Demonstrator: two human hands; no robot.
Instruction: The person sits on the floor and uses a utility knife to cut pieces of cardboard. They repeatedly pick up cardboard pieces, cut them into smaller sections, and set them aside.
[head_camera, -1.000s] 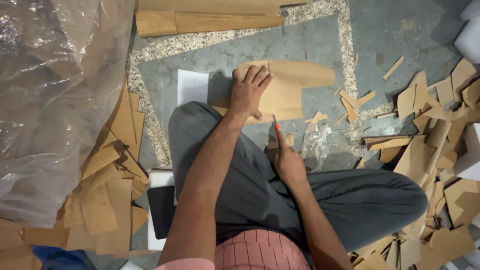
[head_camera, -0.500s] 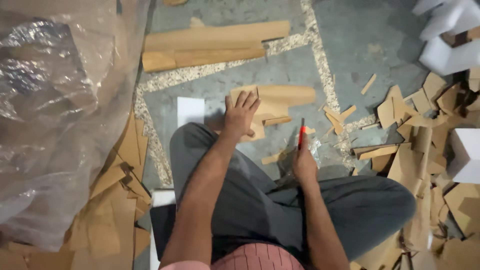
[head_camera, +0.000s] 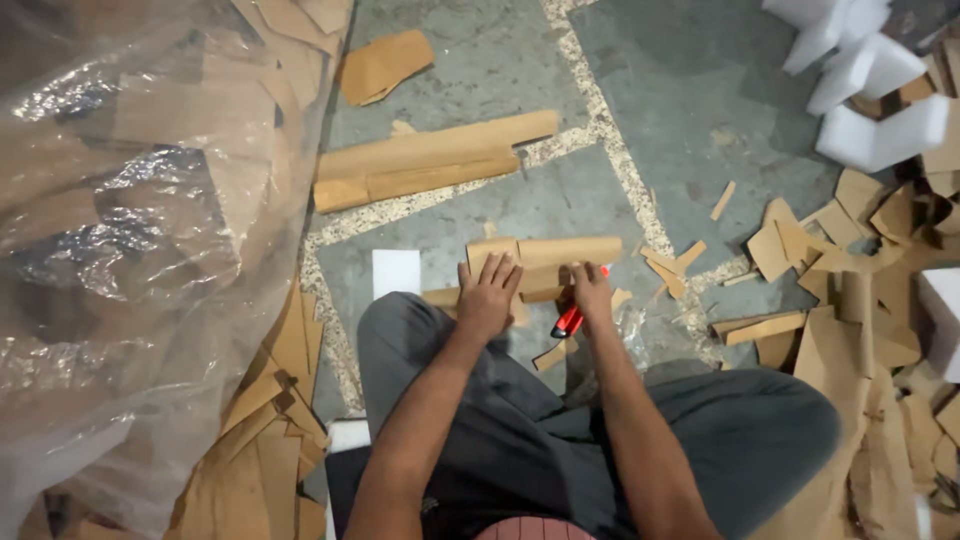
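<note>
I sit cross-legged on a grey stone floor. My left hand (head_camera: 487, 297) presses down on a brown cardboard piece (head_camera: 560, 257) lying in front of my knees. My right hand (head_camera: 590, 293) grips a red utility knife (head_camera: 569, 318) and rests against the same cardboard piece at its near edge. A small cardboard offcut (head_camera: 549, 355) lies just below the knife.
A big clear plastic bag (head_camera: 140, 230) of cardboard fills the left. Long cardboard strips (head_camera: 425, 160) lie further ahead. Several cardboard scraps (head_camera: 850, 270) pile up at right, with white foam blocks (head_camera: 870, 90) at top right. A white sheet (head_camera: 396, 272) lies by my left knee.
My view has tilted up, showing more floor ahead. My right hand with the red knife has moved forward from my knee onto the cardboard piece. My left hand stays on the cardboard.
</note>
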